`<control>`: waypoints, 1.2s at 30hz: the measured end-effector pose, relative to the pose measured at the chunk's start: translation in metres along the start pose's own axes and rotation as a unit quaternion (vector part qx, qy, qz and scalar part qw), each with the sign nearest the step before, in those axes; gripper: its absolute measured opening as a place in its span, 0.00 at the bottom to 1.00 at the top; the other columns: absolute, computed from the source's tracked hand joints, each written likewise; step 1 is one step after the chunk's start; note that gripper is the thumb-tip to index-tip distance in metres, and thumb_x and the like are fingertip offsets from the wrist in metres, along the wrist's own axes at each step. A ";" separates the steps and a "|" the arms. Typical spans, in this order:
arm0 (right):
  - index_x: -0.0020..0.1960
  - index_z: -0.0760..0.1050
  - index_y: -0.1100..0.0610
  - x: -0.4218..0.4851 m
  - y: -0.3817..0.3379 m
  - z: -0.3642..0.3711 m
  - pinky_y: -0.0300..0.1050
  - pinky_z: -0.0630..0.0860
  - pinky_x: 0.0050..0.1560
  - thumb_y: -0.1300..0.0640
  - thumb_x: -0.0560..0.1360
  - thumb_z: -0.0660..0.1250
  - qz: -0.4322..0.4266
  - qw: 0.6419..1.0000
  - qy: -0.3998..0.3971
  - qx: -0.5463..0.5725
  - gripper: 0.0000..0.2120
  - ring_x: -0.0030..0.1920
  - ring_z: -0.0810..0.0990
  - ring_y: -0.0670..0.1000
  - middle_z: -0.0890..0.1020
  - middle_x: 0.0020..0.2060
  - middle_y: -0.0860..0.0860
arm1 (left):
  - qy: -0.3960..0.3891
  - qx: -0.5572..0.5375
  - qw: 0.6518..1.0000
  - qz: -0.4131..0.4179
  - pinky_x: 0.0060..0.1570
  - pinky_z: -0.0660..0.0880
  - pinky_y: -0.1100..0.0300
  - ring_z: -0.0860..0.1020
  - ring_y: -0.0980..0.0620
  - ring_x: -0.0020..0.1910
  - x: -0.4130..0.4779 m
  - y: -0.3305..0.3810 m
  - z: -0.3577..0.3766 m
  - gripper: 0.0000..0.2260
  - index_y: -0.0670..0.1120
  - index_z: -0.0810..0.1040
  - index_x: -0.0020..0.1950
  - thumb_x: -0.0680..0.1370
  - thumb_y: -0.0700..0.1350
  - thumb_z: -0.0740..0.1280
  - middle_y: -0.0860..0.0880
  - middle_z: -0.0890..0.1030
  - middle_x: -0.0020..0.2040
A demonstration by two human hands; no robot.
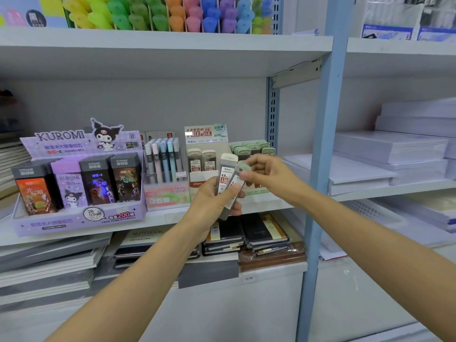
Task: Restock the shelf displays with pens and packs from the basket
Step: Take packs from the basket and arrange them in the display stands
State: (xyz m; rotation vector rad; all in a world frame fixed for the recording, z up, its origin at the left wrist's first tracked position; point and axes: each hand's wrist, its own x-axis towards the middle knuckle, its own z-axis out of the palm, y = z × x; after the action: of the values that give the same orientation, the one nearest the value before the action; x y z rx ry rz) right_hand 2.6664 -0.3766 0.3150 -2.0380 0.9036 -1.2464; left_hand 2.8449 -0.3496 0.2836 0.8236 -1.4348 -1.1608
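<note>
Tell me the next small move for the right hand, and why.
Probably slide the green-capped clear plastic lead case, pinched by the right hand, out of the left hand and toward the row of green-capped cases behind it. Its cap matches that row; the cream-capped case kept back matches the cream-capped display.

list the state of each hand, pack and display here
left hand, grips both packs' lower ends
right hand, pinches green-capped pack at top
beige-capped pack, upright, in left hand
green-capped pack, tilted, between both hands
Kuromi display, four packs standing in front
pen display, pens upright
</note>
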 end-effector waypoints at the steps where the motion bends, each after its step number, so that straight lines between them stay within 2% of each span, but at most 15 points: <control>1: 0.52 0.77 0.55 0.001 -0.001 -0.008 0.38 0.78 0.42 0.55 0.75 0.70 0.000 1.000 0.013 0.003 0.08 0.41 0.81 0.47 0.83 0.43 0.50 | 0.005 0.002 1.000 -0.004 0.36 0.80 0.62 0.82 0.53 0.35 0.000 0.001 0.000 0.10 0.45 0.76 0.60 0.80 0.46 0.66 0.48 0.85 0.42; 5: 0.52 0.73 0.52 0.012 -0.006 -0.052 0.37 0.77 0.40 0.58 0.79 0.65 -0.037 0.988 0.150 -0.009 0.03 0.38 0.80 0.44 0.82 0.44 0.51 | 0.040 0.003 0.999 -0.015 0.34 0.80 0.61 0.82 0.54 0.33 0.005 0.003 -0.003 0.11 0.43 0.74 0.63 0.83 0.45 0.61 0.45 0.83 0.47; 8: 0.52 0.71 0.52 0.022 -0.004 -0.075 0.34 0.76 0.37 0.60 0.79 0.64 -0.060 0.965 0.217 -0.133 0.05 0.36 0.79 0.42 0.80 0.43 0.50 | 0.049 0.014 0.999 -0.012 0.35 0.80 0.61 0.81 0.55 0.32 0.006 0.002 -0.004 0.11 0.43 0.74 0.64 0.83 0.43 0.60 0.46 0.83 0.46; 10: 0.52 0.71 0.51 0.028 0.000 -0.080 0.35 0.77 0.37 0.60 0.79 0.64 -0.063 0.952 0.224 -0.197 0.06 0.37 0.79 0.44 0.79 0.42 0.50 | 0.047 0.016 0.999 -0.008 0.35 0.80 0.61 0.81 0.55 0.32 0.007 0.001 -0.004 0.11 0.43 0.74 0.64 0.82 0.42 0.61 0.46 0.83 0.45; 13: 0.52 0.72 0.52 0.034 0.005 -0.079 0.42 0.78 0.40 0.60 0.79 0.65 -0.073 0.943 0.221 -0.236 0.05 0.38 0.79 0.50 0.79 0.40 0.50 | 0.044 0.018 0.999 -0.005 0.36 0.80 0.61 0.81 0.54 0.33 0.006 -0.001 -0.005 0.11 0.43 0.74 0.64 0.82 0.42 0.62 0.47 0.83 0.43; 15: 0.53 0.73 0.54 0.038 0.009 -0.076 0.42 0.78 0.42 0.60 0.79 0.65 -0.069 0.940 0.207 -0.261 0.04 0.38 0.79 0.49 0.79 0.40 0.50 | 0.045 0.017 0.999 -0.004 0.37 0.80 0.61 0.81 0.54 0.34 0.005 -0.002 -0.006 0.11 0.43 0.75 0.64 0.82 0.41 0.62 0.48 0.84 0.41; 21: 0.55 0.75 0.56 0.041 0.025 -0.065 0.40 0.74 0.45 0.60 0.78 0.66 -0.037 0.935 0.173 -0.308 0.06 0.44 0.79 0.49 0.79 0.44 0.49 | 0.037 0.008 0.999 -0.003 0.37 0.79 0.63 0.83 0.53 0.37 0.002 0.000 -0.010 0.09 0.45 0.77 0.60 0.80 0.41 0.66 0.48 0.86 0.43; 24: 0.59 0.72 0.57 0.041 0.031 -0.060 0.42 0.75 0.46 0.61 0.79 0.64 -0.010 0.937 0.175 -0.303 0.10 0.46 0.78 0.51 0.80 0.47 0.53 | 0.035 0.001 0.999 -0.005 0.37 0.79 0.64 0.84 0.52 0.39 0.000 0.001 -0.012 0.08 0.46 0.78 0.58 0.79 0.41 0.67 0.48 0.86 0.44; 28: 0.57 0.73 0.58 0.040 0.036 -0.056 0.34 0.69 0.41 0.62 0.78 0.65 0.007 0.934 0.186 -0.305 0.07 0.45 0.76 0.49 0.80 0.49 0.54 | 0.040 0.002 0.999 -0.007 0.39 0.81 0.62 0.85 0.51 0.41 -0.001 0.000 -0.015 0.07 0.47 0.79 0.56 0.79 0.41 0.67 0.48 0.87 0.44; 31: 0.59 0.75 0.58 0.039 0.036 -0.058 0.40 0.71 0.48 0.61 0.78 0.65 0.030 0.921 0.186 -0.341 0.10 0.49 0.75 0.49 0.78 0.55 0.55 | 0.046 0.005 0.999 -0.009 0.41 0.81 0.61 0.85 0.51 0.41 -0.003 0.001 -0.016 0.07 0.47 0.79 0.56 0.79 0.41 0.68 0.49 0.87 0.45; 33: 0.67 0.72 0.56 0.036 0.031 -0.057 0.48 0.73 0.58 0.58 0.78 0.65 0.039 0.917 0.192 -0.347 0.17 0.55 0.74 0.51 0.74 0.61 0.55 | 0.052 0.006 0.999 -0.008 0.40 0.81 0.61 0.85 0.52 0.41 -0.005 0.002 -0.016 0.06 0.48 0.79 0.55 0.78 0.42 0.68 0.49 0.87 0.45; 35: 0.72 0.65 0.54 0.031 0.021 -0.049 0.49 0.73 0.61 0.56 0.78 0.65 0.008 0.924 0.222 -0.313 0.23 0.60 0.72 0.50 0.71 0.64 0.53 | 0.057 0.015 0.998 -0.002 0.37 0.79 0.64 0.85 0.54 0.41 -0.006 0.004 -0.016 0.06 0.49 0.80 0.54 0.78 0.42 0.68 0.50 0.87 0.44; 36: 0.72 0.65 0.54 0.030 0.014 -0.042 0.47 0.74 0.60 0.55 0.78 0.65 -0.018 0.930 0.234 -0.282 0.24 0.59 0.73 0.48 0.72 0.64 0.52 | 0.060 0.019 0.998 0.003 0.36 0.78 0.65 0.84 0.55 0.41 -0.007 0.005 -0.016 0.06 0.49 0.80 0.54 0.78 0.42 0.69 0.50 0.87 0.44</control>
State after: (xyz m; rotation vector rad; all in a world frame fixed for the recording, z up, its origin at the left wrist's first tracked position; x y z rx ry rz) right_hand 2.6350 -0.4139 0.3359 -2.2125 1.6082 -1.6791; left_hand 2.8624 -0.3453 0.2859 0.8996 -1.3644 -1.0641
